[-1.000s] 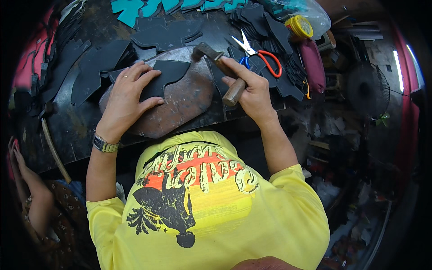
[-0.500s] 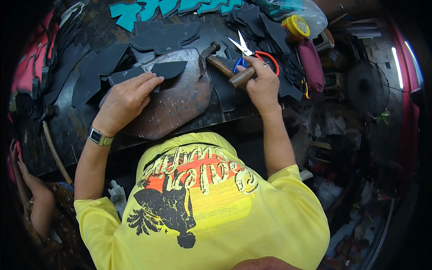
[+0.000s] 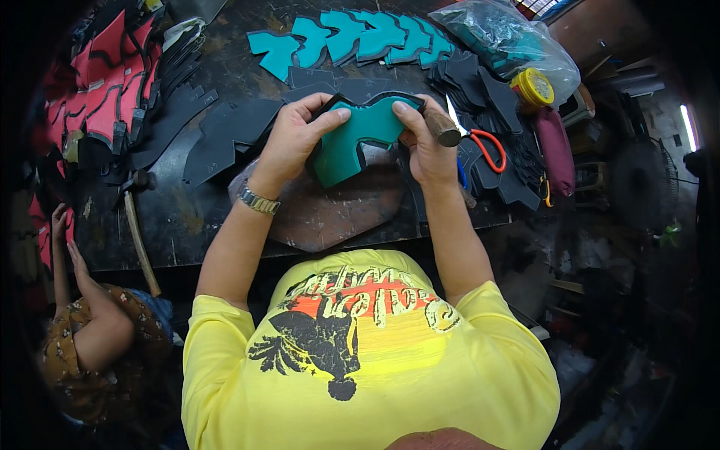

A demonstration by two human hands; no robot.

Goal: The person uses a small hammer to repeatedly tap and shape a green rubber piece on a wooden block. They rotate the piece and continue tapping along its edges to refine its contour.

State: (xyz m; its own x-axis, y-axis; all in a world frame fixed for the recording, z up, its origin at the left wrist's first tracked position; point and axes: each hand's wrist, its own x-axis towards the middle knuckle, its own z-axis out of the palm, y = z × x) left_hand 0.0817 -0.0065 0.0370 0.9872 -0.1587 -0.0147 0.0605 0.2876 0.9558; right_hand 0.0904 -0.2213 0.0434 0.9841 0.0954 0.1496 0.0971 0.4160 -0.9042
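Teal cut piece (image 3: 358, 142), dark-edged, pinched up off bench btwn both hands, just above brown rounded work block (image 3: 330, 214). Left hand (image 3: 292, 139): closed on piece's left edge, thumb on top, fingers curled under. Right hand (image 3: 424, 146): thumb pressing piece's right upper corner, remaining fingers wrapped round wooden hammer handle (image 3: 442, 129) at same time, so holding 2 things; hammer head not visible. Piece lies directly btwn the hands, long axis approx. left-right along top bar, w/ a lobe hanging down toward body on left side; left hand seems to carry more of it, right only tipping corner. Counts: 1 teal piece in hand; approx. 5–6 more teal pieces (image 3: 352, 37) overlapped in a row at far edge of bench; dark grey pieces (image 3: 225, 135) too many and too overlapped to count; red pieces (image 3: 105, 82) stacked far left, several; 1 pair red-handled scissors (image 3: 480, 146) just right of right hand; 1 yellow-lidded pot (image 3: 531, 86); 1 clear plastic bag (image 3: 510, 41); 1 second hammer (image 3: 139, 225) w/ long handle at left bench edge. Wristwatch (image 3: 259, 201) on left wrist. Another person (image 3: 90, 337) low left, well apart.
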